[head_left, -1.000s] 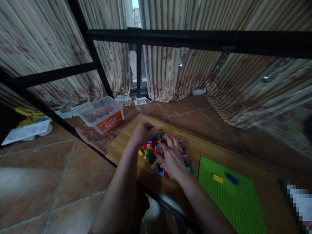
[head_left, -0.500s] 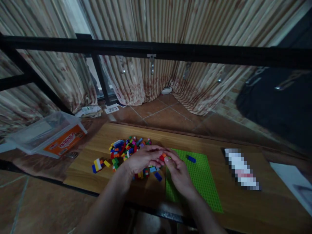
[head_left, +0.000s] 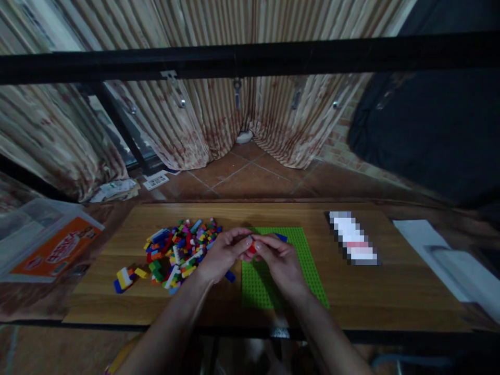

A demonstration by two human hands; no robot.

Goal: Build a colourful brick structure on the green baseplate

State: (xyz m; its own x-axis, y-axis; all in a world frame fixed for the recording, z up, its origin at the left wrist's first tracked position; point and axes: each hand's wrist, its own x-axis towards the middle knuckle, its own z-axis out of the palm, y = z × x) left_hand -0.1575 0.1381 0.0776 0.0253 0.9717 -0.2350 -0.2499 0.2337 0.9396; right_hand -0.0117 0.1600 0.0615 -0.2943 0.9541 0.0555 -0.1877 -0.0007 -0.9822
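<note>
Head view: a wood-grain tabletop (head_left: 355, 297) spans the scene, with striped, red-patterned fabric curtains (head_left: 219, 114), a black metal bar (head_left: 250, 60) and a brown tiled floor (head_left: 238, 174) on its far side. At far left stands 1 clear plastic box with an orange label (head_left: 58, 247).

Counted: 2 hands, 1 small red plastic brick (head_left: 252, 246), 1 square green studded baseplate (head_left: 260, 286) and 2 loose blue bricks, 1 on the baseplate's far part (head_left: 282, 237) and 1 by the left wrist (head_left: 230, 276). Left of the hands lies 1 multicoloured heap of plastic bricks (head_left: 182, 255), too jumbled to count.

Left hand (head_left: 223, 255) and right hand (head_left: 283, 263) meet near the baseplate's far left edge, bent fingertips of both pinching the red brick, which they mostly cover. Pixelation obscures 1 oblong object (head_left: 353, 239) on the right; the box is cut off by the left edge.
</note>
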